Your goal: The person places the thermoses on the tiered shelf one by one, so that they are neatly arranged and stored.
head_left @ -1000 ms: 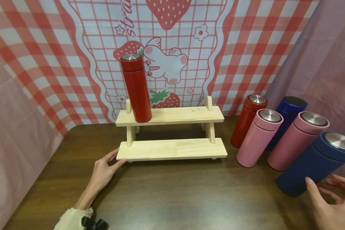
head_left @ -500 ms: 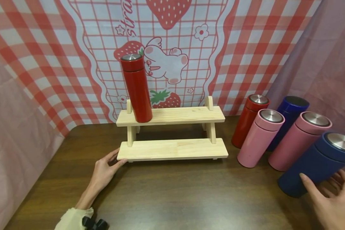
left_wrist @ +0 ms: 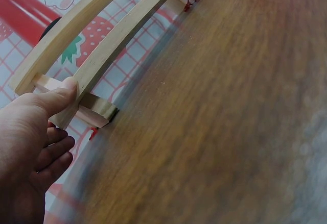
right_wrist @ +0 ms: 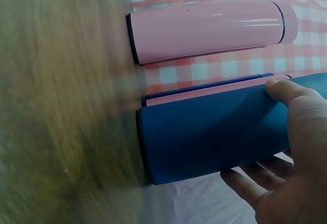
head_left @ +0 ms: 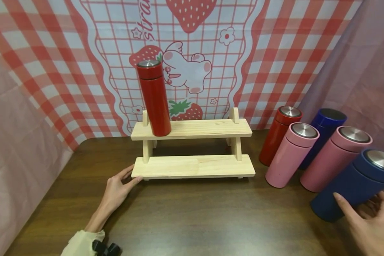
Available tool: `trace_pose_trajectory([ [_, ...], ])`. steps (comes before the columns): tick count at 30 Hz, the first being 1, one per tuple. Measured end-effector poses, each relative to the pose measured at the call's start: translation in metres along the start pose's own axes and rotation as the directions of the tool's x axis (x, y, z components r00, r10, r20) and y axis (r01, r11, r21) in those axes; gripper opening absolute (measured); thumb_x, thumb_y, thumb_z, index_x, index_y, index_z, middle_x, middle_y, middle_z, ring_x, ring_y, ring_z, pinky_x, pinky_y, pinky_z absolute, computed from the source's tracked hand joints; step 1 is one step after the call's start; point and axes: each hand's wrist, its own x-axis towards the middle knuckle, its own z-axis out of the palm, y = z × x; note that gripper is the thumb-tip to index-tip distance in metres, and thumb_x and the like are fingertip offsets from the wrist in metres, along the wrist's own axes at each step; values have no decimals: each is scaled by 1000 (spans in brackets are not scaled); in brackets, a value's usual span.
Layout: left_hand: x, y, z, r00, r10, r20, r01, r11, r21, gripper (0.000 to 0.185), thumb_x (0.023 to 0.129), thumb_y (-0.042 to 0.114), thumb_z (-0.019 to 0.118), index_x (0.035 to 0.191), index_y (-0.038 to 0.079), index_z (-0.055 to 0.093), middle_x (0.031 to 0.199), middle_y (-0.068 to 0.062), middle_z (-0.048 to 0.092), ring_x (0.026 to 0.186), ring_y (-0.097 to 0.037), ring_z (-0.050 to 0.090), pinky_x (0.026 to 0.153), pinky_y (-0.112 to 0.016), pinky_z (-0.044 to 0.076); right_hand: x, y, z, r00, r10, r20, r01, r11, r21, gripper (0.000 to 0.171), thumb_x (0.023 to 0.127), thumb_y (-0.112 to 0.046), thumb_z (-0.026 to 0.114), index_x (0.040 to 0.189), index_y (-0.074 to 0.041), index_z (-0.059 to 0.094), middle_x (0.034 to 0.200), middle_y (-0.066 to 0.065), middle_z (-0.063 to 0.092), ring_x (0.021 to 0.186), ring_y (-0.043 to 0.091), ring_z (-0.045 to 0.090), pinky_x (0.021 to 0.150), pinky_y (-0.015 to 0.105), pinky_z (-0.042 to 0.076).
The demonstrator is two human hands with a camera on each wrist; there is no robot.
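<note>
My left hand pinches the left end of the lower board of a two-tier wooden shelf; in the left wrist view its thumb lies against the board while the other fingers curl below. At far right, my right hand grips a dark blue thermos flask low on its body, thumb on the near side. The right wrist view shows that flask upright, its base right at the tabletop, with fingers round the opposite side. On the upper board's left stands a red thermos flask.
Beside the blue flask stand two pink flasks, a paler one and a deeper one. Behind them are another red flask and a bright blue one. A checked strawberry cloth hangs behind the brown table.
My right hand has moved slightly left and its thumb has come farther onto the blue flask. My left hand keeps its hold on the shelf. The head view has shifted a little.
</note>
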Motion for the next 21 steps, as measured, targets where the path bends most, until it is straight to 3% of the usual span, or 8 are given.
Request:
trace_pose_trajectory([
  [5, 0, -1, 0, 1000, 2, 1, -2, 1000, 0, 62, 95, 29, 79, 143, -4, 59, 131, -23, 66, 123, -36, 63, 99, -54, 51, 2, 1, 0, 998, -46, -30, 48, 997, 57, 75, 88, -12, 80, 153, -9, 43, 111, -21, 46, 93, -12, 48, 75, 0, 39],
  [10, 1, -1, 1, 1000, 2, 2, -2, 1000, -1, 62, 95, 28, 79, 143, -4, 58, 131, -23, 66, 123, -37, 63, 98, -55, 51, 1, -1, 0, 999, -18, -48, 23, 995, 100, 75, 86, -9, 81, 151, -8, 45, 108, -21, 46, 89, -10, 47, 73, -1, 36],
  [16, 1, 0, 1, 1000, -1, 1, 1, 1000, -4, 62, 94, 28, 80, 143, -5, 58, 130, -24, 66, 122, -37, 63, 98, -55, 51, -1, -4, -2, 995, -9, -102, 22, 991, 132, 69, 83, -8, 83, 145, -16, 54, 108, -21, 50, 91, -8, 49, 72, -1, 38],
  [21, 1, 0, 0, 1000, 3, -1, -3, 1000, -3, 61, 95, 26, 80, 143, -5, 58, 130, -24, 66, 122, -37, 63, 98, -55, 51, -2, -12, -4, 996, 17, -84, -8, 994, 110, 72, 84, -12, 85, 148, -19, 52, 113, -21, 50, 97, -8, 48, 70, -2, 37],
])
